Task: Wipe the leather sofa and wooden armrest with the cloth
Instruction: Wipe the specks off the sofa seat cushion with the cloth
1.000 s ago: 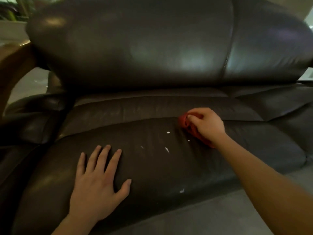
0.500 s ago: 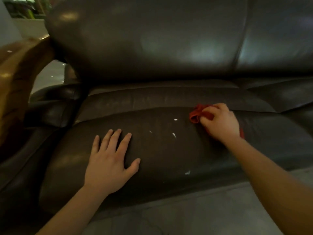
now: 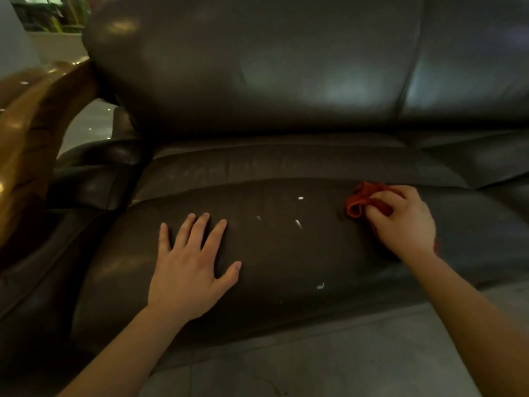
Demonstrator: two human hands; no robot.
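Cloth [image 3: 357, 203] sits bunched in curled right hand [image 3: 406, 224] on sofa [image 3: 286, 156]; left hand [image 3: 186, 270] splayed flat.

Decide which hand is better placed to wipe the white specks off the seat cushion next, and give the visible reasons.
The right hand: it holds the red cloth bunched on the seat cushion, just beside the white specks. The left hand lies flat on the cushion, holding nothing.

L hand [image 3: 189, 270] flat, fingers [image 3: 200, 229] spread; R hand [image 3: 406, 222] fingers curled round cloth [image 3: 357, 204]; both arms out fwd.
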